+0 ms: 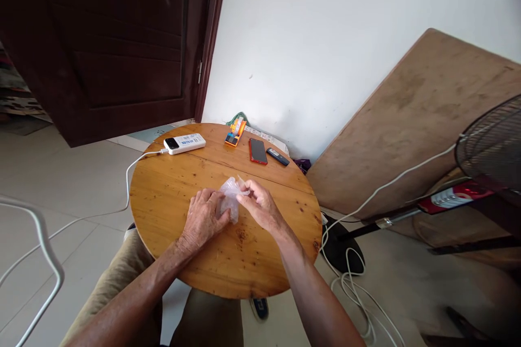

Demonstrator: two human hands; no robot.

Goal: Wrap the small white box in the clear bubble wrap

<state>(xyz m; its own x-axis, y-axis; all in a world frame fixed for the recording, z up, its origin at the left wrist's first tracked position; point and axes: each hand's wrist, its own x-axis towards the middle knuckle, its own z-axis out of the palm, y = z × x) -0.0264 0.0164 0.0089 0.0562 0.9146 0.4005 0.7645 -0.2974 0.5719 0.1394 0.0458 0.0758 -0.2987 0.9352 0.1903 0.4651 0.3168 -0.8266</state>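
A crumpled clear plastic bag point(229, 203) lies near the middle of the round wooden table point(163, 200). Bent over its left side, my left hand point(204, 214) holds it against the tabletop between thumb and fingers. My right hand point(260, 203) pinches the bag's upper right part between thumb and fingertips. Whatever may be inside the bag cannot be made out.
Along the table's far side are a white power bank point(187, 143) with a cable, an orange tape dispenser point(235, 131), a red-edged phone point(258, 150) and a dark remote-like device point(278, 156). A fan point(492, 152) stands at right, with cables on the floor.
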